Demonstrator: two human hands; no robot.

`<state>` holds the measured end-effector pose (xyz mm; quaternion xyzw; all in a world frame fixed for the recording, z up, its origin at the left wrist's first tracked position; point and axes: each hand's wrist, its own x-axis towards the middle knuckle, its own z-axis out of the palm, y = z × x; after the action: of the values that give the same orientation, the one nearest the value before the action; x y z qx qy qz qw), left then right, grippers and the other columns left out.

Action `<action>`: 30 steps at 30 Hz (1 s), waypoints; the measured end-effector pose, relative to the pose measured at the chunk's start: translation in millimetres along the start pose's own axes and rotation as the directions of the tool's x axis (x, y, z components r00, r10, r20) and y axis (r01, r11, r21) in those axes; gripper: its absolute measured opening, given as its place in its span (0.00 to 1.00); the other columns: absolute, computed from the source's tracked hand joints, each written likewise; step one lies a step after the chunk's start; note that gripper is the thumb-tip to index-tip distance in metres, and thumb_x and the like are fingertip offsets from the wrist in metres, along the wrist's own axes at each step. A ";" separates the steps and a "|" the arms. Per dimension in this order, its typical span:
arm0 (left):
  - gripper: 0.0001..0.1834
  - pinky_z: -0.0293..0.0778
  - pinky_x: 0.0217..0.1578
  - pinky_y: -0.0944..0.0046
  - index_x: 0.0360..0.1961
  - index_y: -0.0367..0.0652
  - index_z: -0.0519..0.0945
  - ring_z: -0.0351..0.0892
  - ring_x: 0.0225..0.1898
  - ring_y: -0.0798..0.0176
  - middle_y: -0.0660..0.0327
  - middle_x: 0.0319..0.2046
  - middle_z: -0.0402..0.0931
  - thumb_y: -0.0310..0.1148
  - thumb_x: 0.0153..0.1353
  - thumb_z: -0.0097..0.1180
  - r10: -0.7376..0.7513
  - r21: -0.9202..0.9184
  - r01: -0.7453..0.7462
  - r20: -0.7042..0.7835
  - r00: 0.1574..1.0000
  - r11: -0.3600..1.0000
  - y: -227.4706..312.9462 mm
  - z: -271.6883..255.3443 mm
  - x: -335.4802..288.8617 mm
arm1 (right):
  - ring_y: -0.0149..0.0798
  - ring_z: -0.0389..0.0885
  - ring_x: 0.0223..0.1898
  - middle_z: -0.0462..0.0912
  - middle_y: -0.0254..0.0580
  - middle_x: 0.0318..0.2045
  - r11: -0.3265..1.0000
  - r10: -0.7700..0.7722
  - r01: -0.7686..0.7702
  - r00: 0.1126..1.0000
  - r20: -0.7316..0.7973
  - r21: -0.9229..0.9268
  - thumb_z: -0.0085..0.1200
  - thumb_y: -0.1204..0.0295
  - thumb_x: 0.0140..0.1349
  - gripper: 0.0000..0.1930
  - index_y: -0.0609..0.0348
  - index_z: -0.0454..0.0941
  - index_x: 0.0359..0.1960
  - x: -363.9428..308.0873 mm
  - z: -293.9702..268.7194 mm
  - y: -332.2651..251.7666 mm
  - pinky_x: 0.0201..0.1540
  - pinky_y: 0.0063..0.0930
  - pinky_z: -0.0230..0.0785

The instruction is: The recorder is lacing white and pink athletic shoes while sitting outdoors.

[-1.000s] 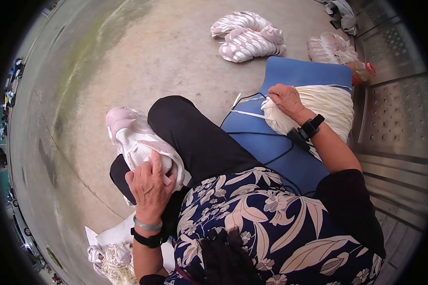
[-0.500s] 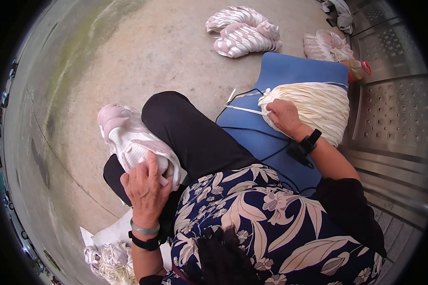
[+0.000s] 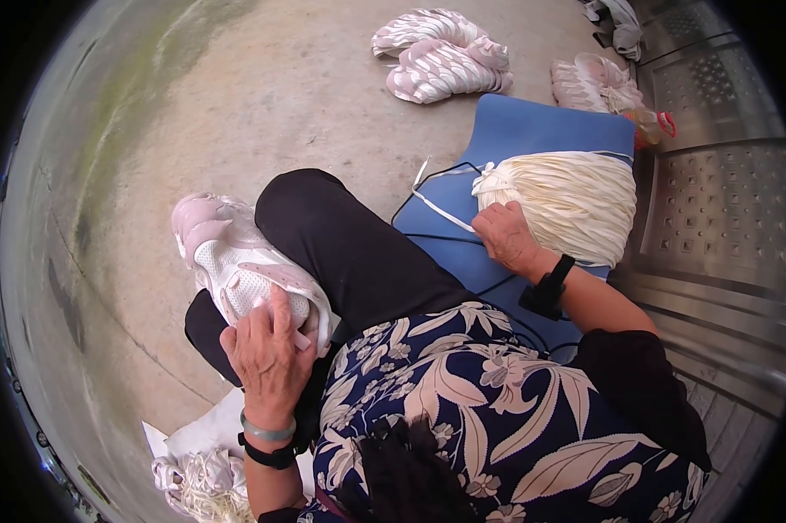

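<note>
A bundle of white and pink shoe uppers rests on my left thigh, beside the raised black knee. My left hand grips its near end, the index finger stretched along the white mesh and the thumb by a pale tab. Over the blue mat, my right hand is closed in a pinch on one cream shoelace, whose loose end loops away to the left. Beside that hand lies a thick tied bundle of cream shoelaces. The pinching fingertips are partly hidden behind the hand.
The blue mat has a black cable across it. Stacked shoe uppers lie on the concrete beyond, with more uppers beside a red-handled bottle. A metal panel stands right. Tangled laces lie at lower left.
My right hand has moved slightly toward me and left, drawing the lace with it; the lace now sags in a curve. My left hand keeps its place on the uppers.
</note>
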<state>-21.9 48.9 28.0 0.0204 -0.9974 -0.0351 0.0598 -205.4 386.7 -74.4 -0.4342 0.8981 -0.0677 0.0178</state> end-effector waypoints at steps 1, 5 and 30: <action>0.40 0.59 0.37 0.59 0.57 0.43 0.68 0.70 0.34 0.60 0.61 0.32 0.70 0.38 0.38 0.67 0.014 -0.016 -0.013 0.010 1.000 1.000 0.2 -1.2 1.6 | 0.41 0.75 0.32 0.74 0.35 0.25 0.997 0.000 -0.001 1.000 0.020 0.077 0.53 0.76 0.49 0.07 0.53 0.71 0.30 -1.3 -0.7 -4.3 0.40 0.36 0.59; 0.41 0.59 0.37 0.59 0.58 0.42 0.68 0.70 0.33 0.59 0.61 0.33 0.71 0.40 0.40 0.67 0.126 -0.190 -0.118 0.029 0.992 0.975 -13.6 -21.2 6.4 | 0.44 0.75 0.30 0.74 0.40 0.26 0.905 -0.098 0.168 0.977 -0.191 0.392 0.54 0.78 0.49 0.09 0.55 0.69 0.32 34.4 -33.3 -50.5 0.39 0.37 0.62; 0.11 0.64 0.28 0.73 0.38 0.35 0.77 0.63 0.25 0.75 0.66 0.22 0.70 0.33 0.67 0.47 -0.026 -0.998 0.054 0.054 0.998 0.012 -34.5 -50.2 -1.3 | 0.20 0.67 0.23 0.72 0.29 0.24 0.075 -0.261 -0.042 0.963 0.060 0.996 0.57 0.76 0.56 0.07 0.61 0.71 0.33 170.8 -171.4 -174.6 0.25 0.13 0.58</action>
<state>-13.3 11.2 75.1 0.0002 -0.6846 -0.7274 0.0460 -191.5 164.2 123.9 -0.3780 0.5700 -0.6087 0.4021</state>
